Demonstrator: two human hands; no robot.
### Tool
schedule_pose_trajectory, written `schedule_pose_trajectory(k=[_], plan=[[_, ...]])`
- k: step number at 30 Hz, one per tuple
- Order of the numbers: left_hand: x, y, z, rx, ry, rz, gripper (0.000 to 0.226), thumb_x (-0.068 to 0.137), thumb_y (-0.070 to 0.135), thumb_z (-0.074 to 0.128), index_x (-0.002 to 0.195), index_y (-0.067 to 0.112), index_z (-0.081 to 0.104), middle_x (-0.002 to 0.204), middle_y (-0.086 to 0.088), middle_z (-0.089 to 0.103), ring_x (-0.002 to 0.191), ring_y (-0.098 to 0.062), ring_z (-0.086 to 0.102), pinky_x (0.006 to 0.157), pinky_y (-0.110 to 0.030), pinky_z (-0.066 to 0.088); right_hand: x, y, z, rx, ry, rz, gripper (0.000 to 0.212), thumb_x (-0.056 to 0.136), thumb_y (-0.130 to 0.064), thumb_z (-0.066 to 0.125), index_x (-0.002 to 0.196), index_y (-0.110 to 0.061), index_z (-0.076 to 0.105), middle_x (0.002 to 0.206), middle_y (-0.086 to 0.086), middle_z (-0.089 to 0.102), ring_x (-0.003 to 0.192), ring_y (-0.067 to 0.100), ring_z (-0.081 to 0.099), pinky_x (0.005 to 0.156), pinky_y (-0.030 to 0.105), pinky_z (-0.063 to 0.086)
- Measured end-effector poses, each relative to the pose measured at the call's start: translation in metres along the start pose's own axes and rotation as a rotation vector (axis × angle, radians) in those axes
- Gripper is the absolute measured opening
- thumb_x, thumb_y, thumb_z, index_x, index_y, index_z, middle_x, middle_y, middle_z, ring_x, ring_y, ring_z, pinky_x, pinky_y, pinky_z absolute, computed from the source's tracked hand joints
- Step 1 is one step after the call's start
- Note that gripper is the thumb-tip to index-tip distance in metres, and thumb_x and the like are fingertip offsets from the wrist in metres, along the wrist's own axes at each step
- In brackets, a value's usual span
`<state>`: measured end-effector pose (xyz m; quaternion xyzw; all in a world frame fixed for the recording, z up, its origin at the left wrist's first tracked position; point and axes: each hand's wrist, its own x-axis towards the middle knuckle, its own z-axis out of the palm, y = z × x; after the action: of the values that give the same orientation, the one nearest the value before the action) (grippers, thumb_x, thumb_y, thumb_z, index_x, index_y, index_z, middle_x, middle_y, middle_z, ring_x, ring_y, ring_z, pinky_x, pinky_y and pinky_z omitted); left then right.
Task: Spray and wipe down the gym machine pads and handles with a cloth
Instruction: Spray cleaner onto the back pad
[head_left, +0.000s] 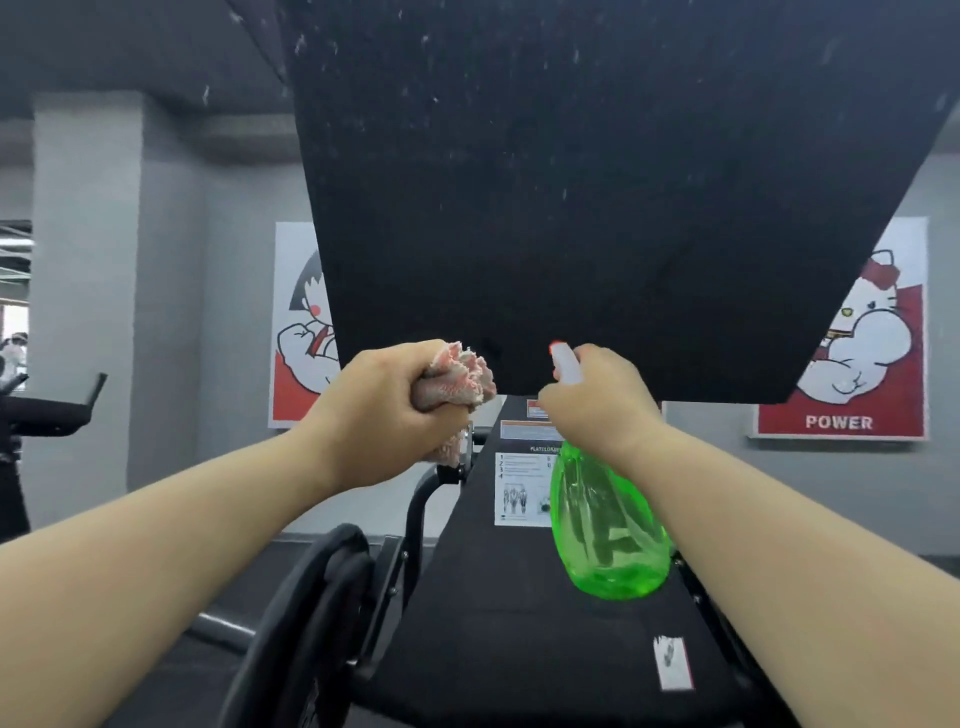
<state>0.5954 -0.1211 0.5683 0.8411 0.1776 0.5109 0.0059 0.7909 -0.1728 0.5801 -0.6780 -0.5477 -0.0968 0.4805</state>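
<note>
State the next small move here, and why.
Probably squeeze the trigger: the right hand holds the green spray bottle with its nozzle facing the black pad, and the left hand grips the bunched cloth nearby, ready to wipe.

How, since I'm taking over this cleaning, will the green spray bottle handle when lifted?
The green spray bottle is see-through plastic, probably light, though its fill is unclear. Gripped at the head by the right hand, its body hangs free and may swing.

Matt pad (571, 182); translucent plastic bottle (608, 540)
</note>
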Motion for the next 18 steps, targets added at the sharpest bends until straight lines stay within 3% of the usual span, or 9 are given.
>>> schedule_pose_trajectory(k=[2,5,9,12,14,16,18], plan=[[0.002,0.006,0.013,-0.007,-0.025,0.012,0.008,0.072,0.028,0.053,0.068,0.021,0.051,0.067,0.005,0.059,0.060,-0.016,0.053,0.060,-0.043,0.051,-0.001,0.012,-0.014,0.034,0.132,0.004,0.013,0.087,-0.017,0.051,0.095,-0.006,0.053,0.082,-0.001,0.050,0.067,0.014,0.046,0.053,0.029,0.031],[0.007,0.022,0.038,-0.033,-0.078,0.052,0.005,0.071,0.028,0.053,0.067,0.029,0.052,0.068,0.012,0.058,0.058,-0.009,0.051,0.055,-0.028,0.046,-0.002,0.033,-0.037,0.030,0.211,0.015,0.013,0.086,-0.016,0.053,0.097,-0.009,0.052,0.084,-0.002,0.051,0.069,0.013,0.049,0.057,0.031,0.035],[0.016,0.043,0.080,-0.059,-0.147,0.087,0.016,0.071,0.030,0.052,0.072,0.015,0.055,0.070,0.003,0.062,0.062,-0.014,0.055,0.059,-0.033,0.047,-0.007,0.069,-0.065,-0.024,0.185,0.047,0.010,0.086,-0.017,0.054,0.094,-0.011,0.054,0.083,-0.003,0.052,0.071,0.014,0.050,0.055,0.028,0.035],[0.023,0.057,0.119,-0.151,-0.219,0.082,0.005,0.077,0.026,0.058,0.072,0.026,0.058,0.072,0.011,0.065,0.066,-0.009,0.061,0.062,-0.034,0.054,-0.015,0.105,-0.083,0.005,0.160,0.096,0.008,0.088,-0.014,0.054,0.093,-0.008,0.055,0.083,0.000,0.051,0.065,0.014,0.045,0.053,0.029,0.034],[0.027,0.070,0.152,-0.172,-0.258,0.091,0.017,0.080,0.021,0.061,0.069,0.032,0.056,0.070,0.018,0.064,0.063,-0.003,0.060,0.061,-0.029,0.053,-0.022,0.135,-0.094,0.001,0.160,0.139,0.005,0.088,-0.014,0.054,0.091,-0.010,0.054,0.081,-0.001,0.050,0.063,0.013,0.044,0.052,0.027,0.035],[0.032,0.080,0.190,-0.190,-0.330,0.096,0.005,0.081,0.027,0.060,0.076,0.025,0.060,0.075,0.014,0.067,0.068,-0.006,0.064,0.065,-0.034,0.055,-0.027,0.172,-0.104,0.005,0.176,0.182,0.004,0.086,-0.016,0.057,0.086,-0.012,0.056,0.077,-0.002,0.053,0.065,0.015,0.050,0.054,0.028,0.039],[0.034,0.097,0.240,-0.223,-0.395,0.113,0.010,0.080,0.029,0.060,0.077,0.019,0.060,0.074,0.007,0.068,0.067,-0.011,0.064,0.064,-0.037,0.054,-0.037,0.220,-0.116,-0.004,0.210,0.238,0.013,0.085,-0.022,0.058,0.080,-0.011,0.059,0.073,0.003,0.060,0.069,0.023,0.057,0.060,0.034,0.045]])
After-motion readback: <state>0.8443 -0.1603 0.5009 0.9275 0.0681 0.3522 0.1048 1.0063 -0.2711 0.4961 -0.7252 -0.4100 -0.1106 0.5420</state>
